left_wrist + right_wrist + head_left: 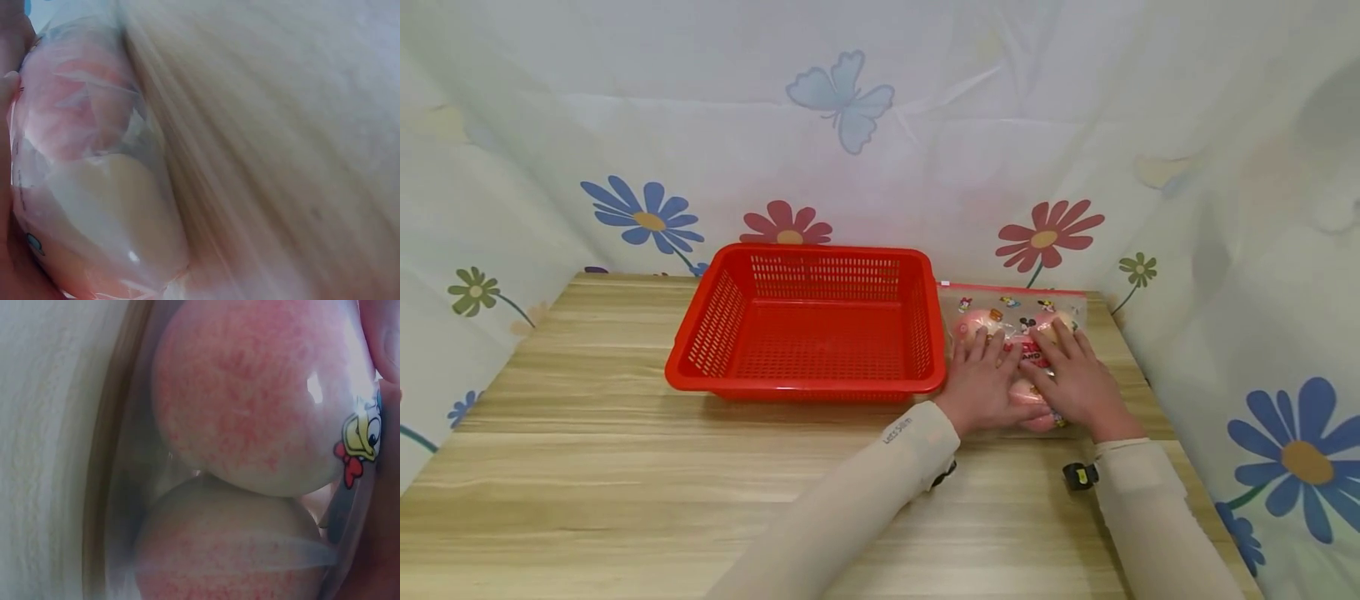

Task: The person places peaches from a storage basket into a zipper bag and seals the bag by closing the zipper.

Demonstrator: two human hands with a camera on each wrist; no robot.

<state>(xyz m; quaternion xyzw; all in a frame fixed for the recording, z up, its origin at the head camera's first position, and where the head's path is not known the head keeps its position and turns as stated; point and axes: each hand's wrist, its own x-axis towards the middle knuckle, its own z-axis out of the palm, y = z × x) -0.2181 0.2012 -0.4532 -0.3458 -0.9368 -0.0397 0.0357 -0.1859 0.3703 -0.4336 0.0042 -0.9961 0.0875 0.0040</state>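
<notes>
Two hands, left hand point(981, 390) and right hand point(1073, 379), flat open fingers on peach bag point(1011, 312), red basket point(808, 329) at nine o'clock, wooden tabletop point(625, 467)

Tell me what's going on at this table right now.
A person has both hands resting on a clear zip bag printed with cartoon stickers, which lies flat on the wooden table. The left hand and the right hand lie on top of it with fingers spread. Inside are round pink peaches, seen close up in the right wrist view. An empty red plastic basket sits just left of the bag. A floral curtain surrounds the table.
</notes>
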